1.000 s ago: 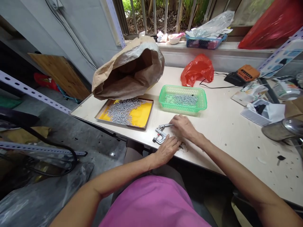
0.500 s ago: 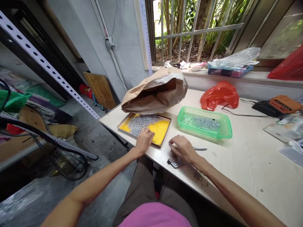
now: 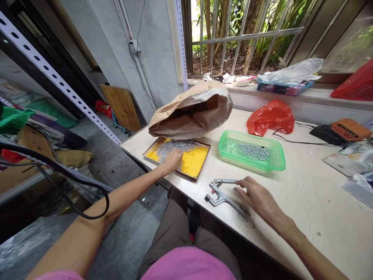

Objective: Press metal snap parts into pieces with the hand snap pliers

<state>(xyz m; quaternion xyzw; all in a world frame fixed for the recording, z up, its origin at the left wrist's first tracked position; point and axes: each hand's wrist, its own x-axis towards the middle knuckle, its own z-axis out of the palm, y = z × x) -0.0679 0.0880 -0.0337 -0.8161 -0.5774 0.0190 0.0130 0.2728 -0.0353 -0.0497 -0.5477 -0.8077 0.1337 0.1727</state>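
My left hand [image 3: 174, 159] is closed over the small metal pieces [image 3: 165, 149] in a shallow tray [image 3: 201, 167] with a yellow bottom; what its fingers hold is hidden. On the table to the right lies a grey metal clamp-like tool [image 3: 224, 198] with two long handles. My right hand [image 3: 256, 194] is over the handle end of this tool, thumb and fingers apart, with nothing seen in it. Behind it a green plastic basket [image 3: 276, 157] holds more small metal pieces.
An open brown paper bag [image 3: 215, 120] leans over the tray's back edge. A red plastic bag [image 3: 271, 116] lies behind the basket. An orange and black device [image 3: 344, 130] with a cable is at the right, near clear packaging.
My left hand has moved left and back onto the metal pieces. My right hand has moved right, from the tool's head to its handles, and its fingers have spread, uncovering the tool.
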